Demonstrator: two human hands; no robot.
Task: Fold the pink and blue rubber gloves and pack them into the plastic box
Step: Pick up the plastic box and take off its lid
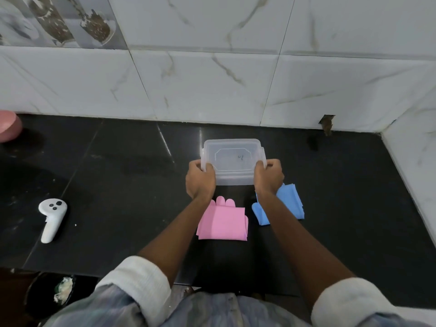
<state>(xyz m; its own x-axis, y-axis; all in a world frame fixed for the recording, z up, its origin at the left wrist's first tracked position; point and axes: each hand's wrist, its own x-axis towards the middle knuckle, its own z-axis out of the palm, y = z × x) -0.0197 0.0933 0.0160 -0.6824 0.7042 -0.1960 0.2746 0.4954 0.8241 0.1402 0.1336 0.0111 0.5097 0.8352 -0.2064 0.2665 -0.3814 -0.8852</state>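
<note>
Box: plastic box (233, 159) sits on the black counter (118, 173), lid on, and it's our landmark from here on.
Left hand: left hand (200, 179) clamps the box's near-left corner, thumb hooked over the lid edge, fingers curled tight around the side.
Right hand: right hand (269, 177) mirrors it on the near-right corner, fingers wrapped and pressed together against the lid's rim.
Pink glove: pink glove (223, 221) lies folded flat just in front of the box, between the two forearms, fingertips poking out toward the box.
Blue glove: blue glove (286, 202) is folded too, in front of the box and off to its right, partly hidden under the right wrist.
Bystander: white controller (52, 218) rests well to the left of the box, out of play.
Step in hand: folding looks done; both hands are on the lid, so this reads as opening the box.
Next move: by my reckoning, pry the lid up off the clips and set it aside clear of the gloves, then lift the pink one in first. Folds could spring open, so a flat, firm grip is called for.
</note>
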